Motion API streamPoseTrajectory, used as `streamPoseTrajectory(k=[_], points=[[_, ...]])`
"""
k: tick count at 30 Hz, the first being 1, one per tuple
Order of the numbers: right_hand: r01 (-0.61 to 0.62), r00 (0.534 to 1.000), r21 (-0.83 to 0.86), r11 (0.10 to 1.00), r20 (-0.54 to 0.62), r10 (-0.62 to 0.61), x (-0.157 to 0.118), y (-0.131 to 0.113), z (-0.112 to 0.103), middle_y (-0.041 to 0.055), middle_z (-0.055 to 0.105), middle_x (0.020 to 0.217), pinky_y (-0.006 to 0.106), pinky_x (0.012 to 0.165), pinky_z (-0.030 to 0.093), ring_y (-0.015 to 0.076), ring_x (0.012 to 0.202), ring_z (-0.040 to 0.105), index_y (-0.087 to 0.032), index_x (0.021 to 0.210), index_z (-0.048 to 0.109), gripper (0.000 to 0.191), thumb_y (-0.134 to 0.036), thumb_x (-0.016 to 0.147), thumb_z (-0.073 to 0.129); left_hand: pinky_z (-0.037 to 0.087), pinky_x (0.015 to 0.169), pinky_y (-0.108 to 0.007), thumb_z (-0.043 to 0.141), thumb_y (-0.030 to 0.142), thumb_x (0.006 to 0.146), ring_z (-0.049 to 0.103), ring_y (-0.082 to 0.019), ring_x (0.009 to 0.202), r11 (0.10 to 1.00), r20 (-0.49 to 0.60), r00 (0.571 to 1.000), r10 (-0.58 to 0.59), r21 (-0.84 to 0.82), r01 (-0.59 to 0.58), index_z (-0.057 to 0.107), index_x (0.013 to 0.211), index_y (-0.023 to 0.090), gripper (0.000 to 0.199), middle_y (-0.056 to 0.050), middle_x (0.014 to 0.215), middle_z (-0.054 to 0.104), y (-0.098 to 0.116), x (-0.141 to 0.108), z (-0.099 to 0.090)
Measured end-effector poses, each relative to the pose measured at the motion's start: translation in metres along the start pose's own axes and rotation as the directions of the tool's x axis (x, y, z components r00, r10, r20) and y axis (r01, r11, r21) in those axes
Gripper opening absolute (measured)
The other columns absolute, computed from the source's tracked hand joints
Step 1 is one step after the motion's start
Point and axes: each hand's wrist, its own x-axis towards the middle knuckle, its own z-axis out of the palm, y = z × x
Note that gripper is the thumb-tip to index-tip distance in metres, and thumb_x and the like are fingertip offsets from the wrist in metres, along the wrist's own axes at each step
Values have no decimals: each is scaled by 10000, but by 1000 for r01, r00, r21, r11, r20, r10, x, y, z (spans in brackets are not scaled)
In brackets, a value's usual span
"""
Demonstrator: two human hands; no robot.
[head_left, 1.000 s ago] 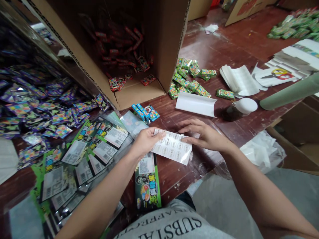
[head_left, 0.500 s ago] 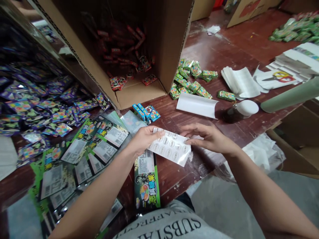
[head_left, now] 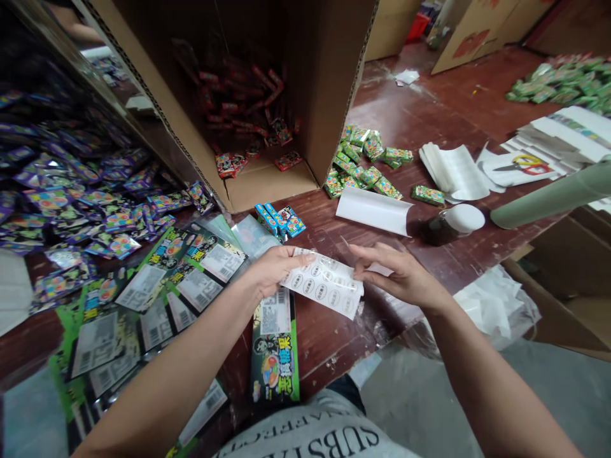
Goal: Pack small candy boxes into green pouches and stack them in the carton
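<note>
Curling in slightly since half a second ago, the fingers of the right hand [head_left: 394, 270] are now bunching at the right end of the sticker sheet [head_left: 328, 287]. With its thumb on top, the left hand [head_left: 268, 272] is gripping the sheet's left end; the right is holding thumb and forefinger close together, and whether they are pinching the sheet or a sticker, I cannot tell. Between the hands, the sheet is stretching along its long axis from the left hand rightward and a little toward the body. Just below its left end, a printed card [head_left: 274, 359] is lying on the table [head_left: 324, 343], pointing lengthwise at the body, with the left hand nearer. Farther out, blue boxes [head_left: 282, 220] are sitting beyond the left hand, and a curled white paper [head_left: 375, 210] is resting beyond the right.
</note>
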Motion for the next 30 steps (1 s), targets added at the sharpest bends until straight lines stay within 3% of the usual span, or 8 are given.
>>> streamPoseTrajectory(k=[4,7,10,13,16,20,26,30], points=[[-64,998,-62,996,-4,64,-7,-2,-9,7,734,939,386,856,500,183,843,635,-377,1509,435,592,-242,967,631,547,634,-289,835,341,736,696,-163,650,994,-44,997,57,101,-52,747,916,116,302,-119,840,769,-1,5,-1],[-169,977,87,982,-117,179,-13,-2,-12,28,688,953,373,832,529,191,866,640,-341,1458,510,528,-273,953,649,549,720,-334,778,403,800,698,-200,751,918,-100,965,242,346,-194,733,922,159,276,-100,880,759,-1,5,1],[-218,935,214,952,-232,267,-15,-6,-14,25,657,958,354,804,557,189,857,637,-349,1425,547,544,-274,909,704,469,1012,-432,829,454,752,630,-298,1137,584,-90,809,581,738,-338,702,1149,209,483,-114,1180,717,-2,-10,-1],[-233,923,287,929,-235,304,-11,-13,-11,24,645,947,338,799,576,191,872,632,-359,1437,538,589,-272,886,726,309,1162,-480,837,470,748,448,-345,1350,227,19,684,729,936,-268,609,1343,203,690,-130,1399,593,-11,-42,-17],[-224,948,337,914,-144,285,2,-23,4,26,657,954,323,784,594,182,858,643,-356,1470,501,604,-254,907,697,380,1078,-465,704,342,889,544,-314,1190,148,21,784,620,979,-143,714,1146,197,296,-108,1204,692,-30,-77,-34],[-156,988,404,902,55,146,34,-44,38,18,679,935,347,816,611,175,834,671,-356,1553,375,681,-232,942,648,409,1019,-419,590,216,939,628,-229,977,283,24,857,515,939,-196,738,876,230,162,-40,944,735,-53,-111,-43],[-142,951,483,864,309,-17,74,-68,74,60,612,1341,395,822,641,191,895,689,-416,1614,136,880,-268,925,664,501,851,-325,663,300,892,664,-177,911,855,-91,929,358,432,-287,731,975,208,142,-53,1016,727,-58,-136,-35],[-139,961,464,875,278,5,75,-74,79,56,534,1445,359,815,640,151,830,670,-431,1608,123,881,-305,927,668,488,748,-285,710,225,839,635,-126,716,944,-230,933,278,245,-221,723,847,176,51,-22,798,720,-56,-140,-35]])
